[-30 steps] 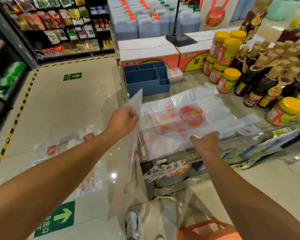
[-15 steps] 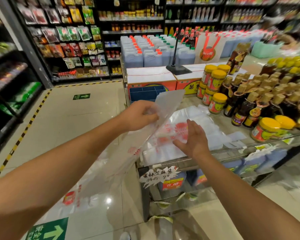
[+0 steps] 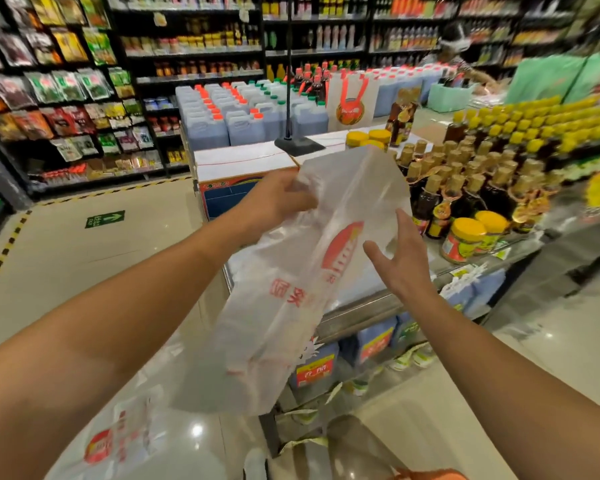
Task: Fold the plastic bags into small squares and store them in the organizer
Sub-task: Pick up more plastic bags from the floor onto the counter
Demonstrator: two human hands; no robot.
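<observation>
Left hand [image 3: 274,202]: grips bag [image 3: 291,289] at its upper edge, fingers curled.
Right hand [image 3: 400,261]: fingers spread, loose, just beside bag.
Bag: held in air above shelf [image 3: 371,306], hanging down.
Floor [image 3: 66,271]: another bag [image 3: 111,441].

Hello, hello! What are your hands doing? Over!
Left hand grips plastic bag, lifted off the shelf. Right hand open beside it. Nothing blocking.

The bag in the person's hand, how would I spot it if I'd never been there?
Find the display shelf of brown bottles in the shop aisle. In front of it, the left hand grips a see-through plastic bag with a red round logo, held up in the air. Another bag lies on the floor; this one hangs from the fingers.
</observation>
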